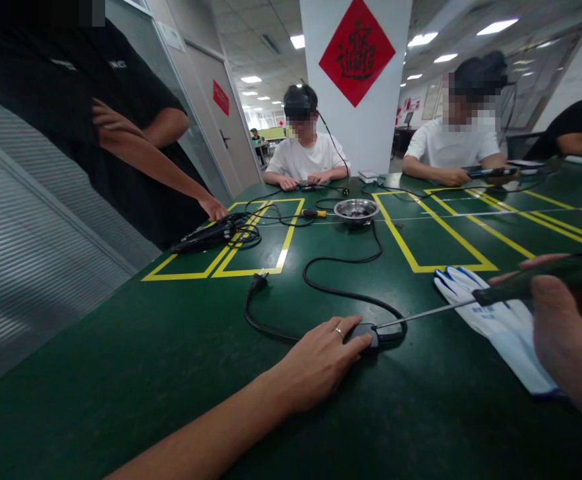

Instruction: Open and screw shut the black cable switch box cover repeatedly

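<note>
Left hand is clamped on the small dark box flat on the tabletop; right hand is wrapped round the screwdriver, tip at the box's right end, contact can't tell. Box looks light, stiff, maybe slick plastic, so pinch its sides and keep off the cord; driver looks rigid, best held by the handle. Driver's long axis runs crosswise, tip pointing left and slightly down; box lies roughly left-right, partly hidden by fingers.
</note>
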The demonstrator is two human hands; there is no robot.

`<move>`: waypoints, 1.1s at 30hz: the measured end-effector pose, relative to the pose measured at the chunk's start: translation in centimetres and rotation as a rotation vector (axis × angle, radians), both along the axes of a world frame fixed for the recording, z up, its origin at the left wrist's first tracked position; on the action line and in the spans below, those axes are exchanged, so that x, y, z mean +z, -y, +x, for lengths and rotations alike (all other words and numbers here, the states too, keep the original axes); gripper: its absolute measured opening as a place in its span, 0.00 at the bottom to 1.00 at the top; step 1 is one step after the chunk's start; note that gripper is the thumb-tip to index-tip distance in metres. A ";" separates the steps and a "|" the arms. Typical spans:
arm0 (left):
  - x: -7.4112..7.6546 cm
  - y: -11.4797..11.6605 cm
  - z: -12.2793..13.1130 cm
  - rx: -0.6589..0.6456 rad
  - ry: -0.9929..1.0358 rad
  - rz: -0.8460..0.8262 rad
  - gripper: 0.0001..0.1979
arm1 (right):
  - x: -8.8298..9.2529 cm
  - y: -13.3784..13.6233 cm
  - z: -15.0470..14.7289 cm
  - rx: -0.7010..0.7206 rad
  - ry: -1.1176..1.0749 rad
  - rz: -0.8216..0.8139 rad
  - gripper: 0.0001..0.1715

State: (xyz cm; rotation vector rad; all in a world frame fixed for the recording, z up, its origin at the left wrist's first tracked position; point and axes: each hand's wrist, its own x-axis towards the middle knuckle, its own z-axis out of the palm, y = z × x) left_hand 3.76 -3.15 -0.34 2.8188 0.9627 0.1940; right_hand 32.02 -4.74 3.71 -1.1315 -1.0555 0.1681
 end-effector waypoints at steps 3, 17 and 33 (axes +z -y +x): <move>0.1 -0.1 -0.1 -0.001 0.013 -0.012 0.19 | -0.3 -0.2 0.1 -0.058 0.114 0.102 0.26; 0.3 -1.5 -2.5 0.130 0.291 -0.325 0.29 | -1.1 -1.2 0.4 -0.064 -0.096 0.106 0.27; 0.4 -3.0 -3.3 0.067 0.281 -0.348 0.23 | -3.3 0.6 -2.4 0.160 0.015 0.026 0.40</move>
